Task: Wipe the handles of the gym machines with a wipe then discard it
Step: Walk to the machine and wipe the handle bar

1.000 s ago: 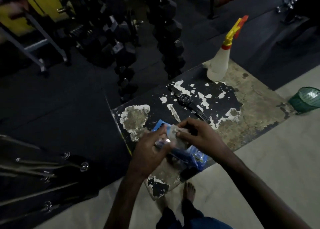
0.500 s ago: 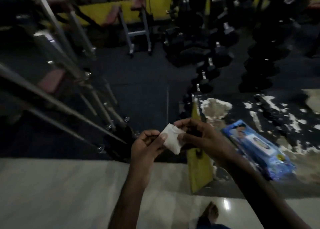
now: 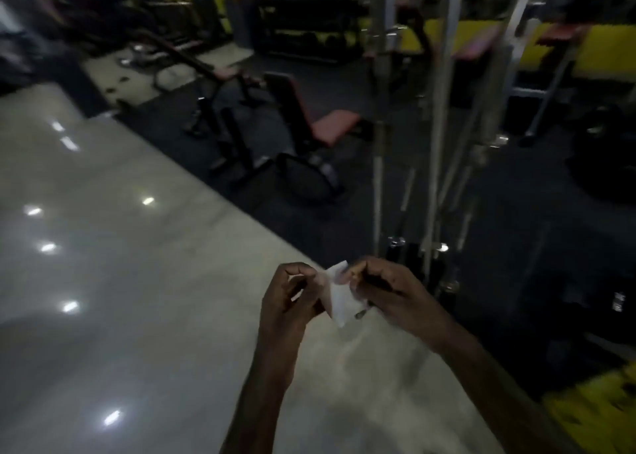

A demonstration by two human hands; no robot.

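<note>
We hold the wipe [image 3: 339, 298] between both hands out in front of us, low in the head view: our left hand [image 3: 290, 298] pinches its left edge with curled fingers, and our right hand [image 3: 389, 293] pinches the top right corner, so the white sheet hangs folded between them with its long side running down toward six o'clock. No handle has been wiped yet by the look of it; we judge we are opening the sheet out before the first wipe. The relation that matters is where the nearest thing to wipe stands. The upright steel bars [image 3: 435, 137] rise at about one o'clock from our hands, just beyond the right hand and closer to it than to the left, their long axis near vertical. So we expect the right hand to carry the wipe up and forward, wrapping it round a bar and stroking along its length. The red-padded bench [image 3: 332, 126] lies farther off at twelve o'clock on the dark mat [image 3: 309, 219], while the pale glossy floor [image 3: 120, 281] spreads away at nine o'clock. The frame is dim and blurred, so we cannot tell which grips those bars carry.
</note>
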